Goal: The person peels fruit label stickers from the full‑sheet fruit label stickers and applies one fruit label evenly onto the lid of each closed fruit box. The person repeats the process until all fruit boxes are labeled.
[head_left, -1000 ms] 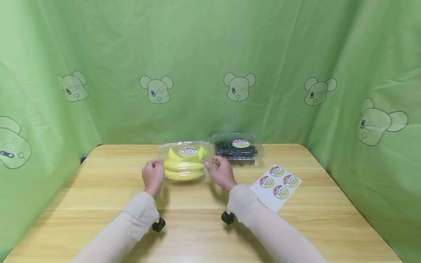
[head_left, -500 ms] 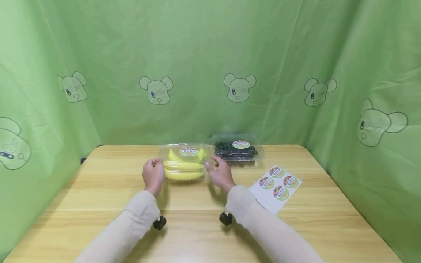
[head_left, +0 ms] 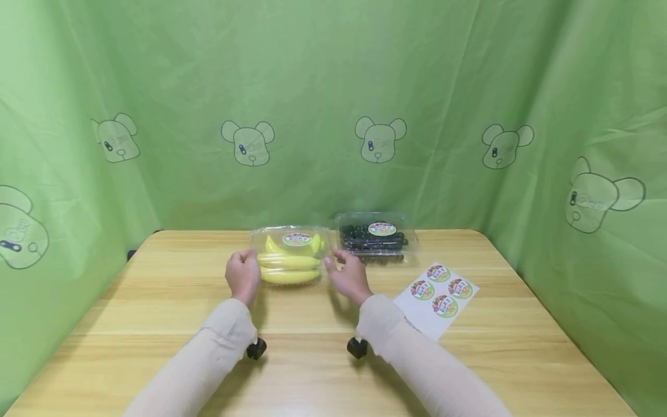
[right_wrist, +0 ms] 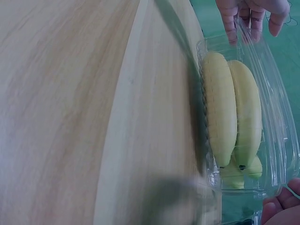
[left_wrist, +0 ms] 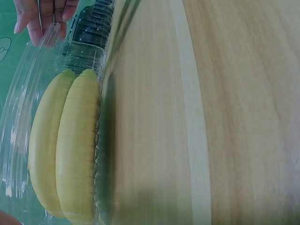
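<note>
A clear plastic fruit box (head_left: pixel 292 230) with several yellow bananas (head_left: pixel 289 262) inside sits between my two hands, its lid bearing a round printed label (head_left: pixel 297 239). My left hand (head_left: pixel 243 277) grips its left end by the rim. At the opposite end, my right hand (head_left: pixel 350 279) holds the rim with thumb and fingers; the left wrist view shows these fingers (left_wrist: pixel 42 18) around the rim's edge. From the right wrist view, the left fingers (right_wrist: pixel 253 14) appear at the far end of the box. Whether the box's bottom touches the table is hard to tell.
A second clear box (head_left: pixel 376 236) with dark round fruit and a similar label stands behind, to the right. A white sheet with several round stickers (head_left: pixel 440 295) lies on the wooden table (head_left: pixel 307 376). Green curtains (head_left: pixel 312 69) surround the table.
The banana box has shifted very slightly to the left. Both hands keep hold of its ends and have barely moved; the other box and the sticker sheet stay put.
</note>
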### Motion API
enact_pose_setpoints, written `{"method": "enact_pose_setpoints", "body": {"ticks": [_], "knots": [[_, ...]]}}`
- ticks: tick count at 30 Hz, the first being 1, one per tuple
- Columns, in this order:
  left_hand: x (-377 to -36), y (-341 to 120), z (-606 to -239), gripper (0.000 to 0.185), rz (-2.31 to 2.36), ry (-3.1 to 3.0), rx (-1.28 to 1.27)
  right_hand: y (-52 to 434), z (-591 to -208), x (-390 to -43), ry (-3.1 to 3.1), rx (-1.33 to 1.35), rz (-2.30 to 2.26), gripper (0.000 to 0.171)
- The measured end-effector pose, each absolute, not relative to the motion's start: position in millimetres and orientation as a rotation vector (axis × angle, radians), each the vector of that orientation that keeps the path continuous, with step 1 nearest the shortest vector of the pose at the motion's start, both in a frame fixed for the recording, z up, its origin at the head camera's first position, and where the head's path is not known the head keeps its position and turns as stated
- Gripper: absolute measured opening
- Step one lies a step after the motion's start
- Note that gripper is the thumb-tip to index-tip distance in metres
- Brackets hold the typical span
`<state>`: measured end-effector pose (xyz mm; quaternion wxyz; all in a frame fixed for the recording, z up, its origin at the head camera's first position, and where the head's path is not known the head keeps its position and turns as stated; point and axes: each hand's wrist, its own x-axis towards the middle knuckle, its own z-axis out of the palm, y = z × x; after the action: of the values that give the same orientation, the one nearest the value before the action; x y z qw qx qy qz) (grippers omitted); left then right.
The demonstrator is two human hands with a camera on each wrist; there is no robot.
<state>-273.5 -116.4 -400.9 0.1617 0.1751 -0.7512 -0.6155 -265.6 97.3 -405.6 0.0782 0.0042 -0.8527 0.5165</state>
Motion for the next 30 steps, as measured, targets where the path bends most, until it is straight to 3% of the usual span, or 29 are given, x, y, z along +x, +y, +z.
{"method": "enact_pose_setpoints", "body": {"ticks": [19,30], "knots": [[-278.3,-116.2,-405.2,0.045,-1.801,-2.255,0.458,95.6,-409.4,-264.1,-2.633,0.077,1.447,0.058],[-279.7,-116.6,-403.3,0.056,-1.821,-2.336,0.410,100.8,-408.9,-268.7,-2.657,0.111,1.365,0.055]]}}
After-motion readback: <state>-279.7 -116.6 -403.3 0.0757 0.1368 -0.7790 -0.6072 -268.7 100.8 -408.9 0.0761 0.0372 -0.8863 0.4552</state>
